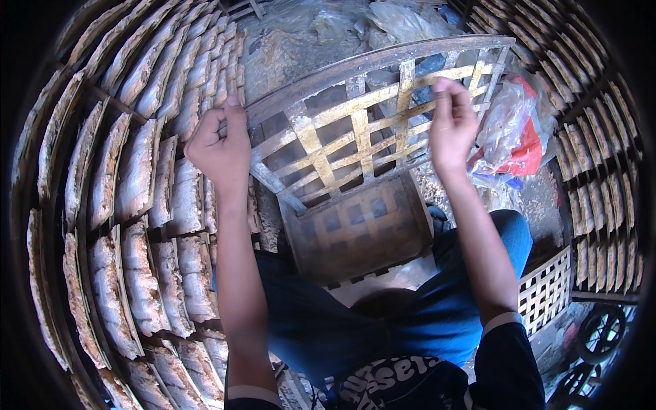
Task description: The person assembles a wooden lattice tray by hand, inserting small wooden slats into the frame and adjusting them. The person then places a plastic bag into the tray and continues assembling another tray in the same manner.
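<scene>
A slatted bamboo tray (pixel 360 130) with a dark wooden rim stands tilted on edge in front of me. My left hand (pixel 222 143) is closed at the rim's left end, thumb up. Toward the tray's right side, my right hand (pixel 453 130) is closed with its fingers bent and fingertips against the lattice strips. Whatever may be between those fingers is hidden. Below the tray, between my knees, sits a worn wooden block or box (pixel 359 236), with the lattice's light pattern falling on its top.
Racks of tilted trays (pixel 143 171) carrying a whitish, crusty layer line the left; similar racks (pixel 594 205) rise on the right. Crumpled clear plastic (pixel 502 126) and a red bag (pixel 529 147) lie beyond my right hand. A woven lattice panel (pixel 544 290) and a wheel (pixel 601 335) are at lower right.
</scene>
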Tool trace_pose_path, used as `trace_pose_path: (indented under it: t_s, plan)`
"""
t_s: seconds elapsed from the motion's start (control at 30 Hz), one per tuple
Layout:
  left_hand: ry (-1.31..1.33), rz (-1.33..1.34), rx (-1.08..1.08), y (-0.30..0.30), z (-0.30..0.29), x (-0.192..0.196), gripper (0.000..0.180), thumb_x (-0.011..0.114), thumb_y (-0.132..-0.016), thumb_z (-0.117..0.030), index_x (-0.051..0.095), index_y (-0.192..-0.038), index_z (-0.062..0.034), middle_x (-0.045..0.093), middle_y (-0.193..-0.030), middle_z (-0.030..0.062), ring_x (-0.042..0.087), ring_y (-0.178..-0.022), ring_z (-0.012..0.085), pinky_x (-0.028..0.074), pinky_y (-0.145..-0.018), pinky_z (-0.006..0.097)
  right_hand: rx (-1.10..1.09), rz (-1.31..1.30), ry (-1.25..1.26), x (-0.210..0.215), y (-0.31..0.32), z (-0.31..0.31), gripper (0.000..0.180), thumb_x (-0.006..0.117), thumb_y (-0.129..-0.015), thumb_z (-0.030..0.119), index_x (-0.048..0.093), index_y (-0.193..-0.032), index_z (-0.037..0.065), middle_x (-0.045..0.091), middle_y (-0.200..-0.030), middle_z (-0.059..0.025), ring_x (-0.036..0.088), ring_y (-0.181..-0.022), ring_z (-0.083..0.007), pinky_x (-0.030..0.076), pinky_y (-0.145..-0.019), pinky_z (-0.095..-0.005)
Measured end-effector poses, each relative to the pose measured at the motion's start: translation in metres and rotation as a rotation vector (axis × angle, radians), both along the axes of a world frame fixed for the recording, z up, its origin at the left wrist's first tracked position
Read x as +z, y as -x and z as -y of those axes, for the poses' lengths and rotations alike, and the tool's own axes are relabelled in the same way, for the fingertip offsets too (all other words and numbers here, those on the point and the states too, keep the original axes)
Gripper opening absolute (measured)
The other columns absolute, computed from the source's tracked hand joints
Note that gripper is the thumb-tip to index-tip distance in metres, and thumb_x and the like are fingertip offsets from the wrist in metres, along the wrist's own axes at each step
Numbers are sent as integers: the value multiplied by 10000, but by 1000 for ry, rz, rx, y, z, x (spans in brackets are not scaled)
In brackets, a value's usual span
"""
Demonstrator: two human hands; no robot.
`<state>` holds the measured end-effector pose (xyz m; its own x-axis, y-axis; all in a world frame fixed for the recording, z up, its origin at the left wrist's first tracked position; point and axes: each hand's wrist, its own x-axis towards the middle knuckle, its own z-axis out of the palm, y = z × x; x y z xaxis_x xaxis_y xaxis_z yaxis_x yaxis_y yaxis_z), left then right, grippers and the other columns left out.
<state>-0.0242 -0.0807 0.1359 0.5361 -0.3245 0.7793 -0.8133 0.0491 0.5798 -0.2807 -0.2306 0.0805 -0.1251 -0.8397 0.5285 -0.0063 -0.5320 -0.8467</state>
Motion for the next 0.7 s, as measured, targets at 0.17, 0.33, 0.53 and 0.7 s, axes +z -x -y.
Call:
trace_pose_path:
  t_s: [0.17, 0.33, 0.53, 0.7]
  plan:
    - [-19, 0, -3, -1, -2, -2, 285, 758, -918, -145, 675, -707, 27, 610, -597, 41, 478, -588, 63, 395, -563, 239, 137, -77, 116, 24, -57, -58, 114, 720, -939, 94, 749, -1034, 38, 701, -888, -76, 626, -744, -128, 513, -693, -278]
    - [-17, 32, -18, 0, -4, 0, 287, 762, -918, -155, 673, -712, 24, 599, -593, 60, 482, -576, 78, 405, -566, 248, 122, -31, 95, 25, -78, -64, 136, 744, -921, 83, 756, -1041, 19, 707, -881, -78, 600, -704, -121, 502, -694, -262]
    - [-13, 60, -47, 0, -7, 2, 270, 761, -905, -126, 659, -703, 22, 585, -584, 68, 462, -542, 99, 395, -539, 261, 184, 116, -62, 21, -90, -73, 165, 754, -930, 105, 745, -1047, -10, 702, -922, -60, 564, -740, -90, 489, -733, -250]
    - [-2, 73, -56, -4, -7, 0, 262, 764, -892, -115, 652, -698, 21, 556, -569, 80, 450, -528, 105, 392, -523, 269, 206, 144, -27, 21, -97, -79, 174, 765, -924, 112, 738, -1045, -10, 688, -928, -54, 556, -764, -91, 484, -748, -247]
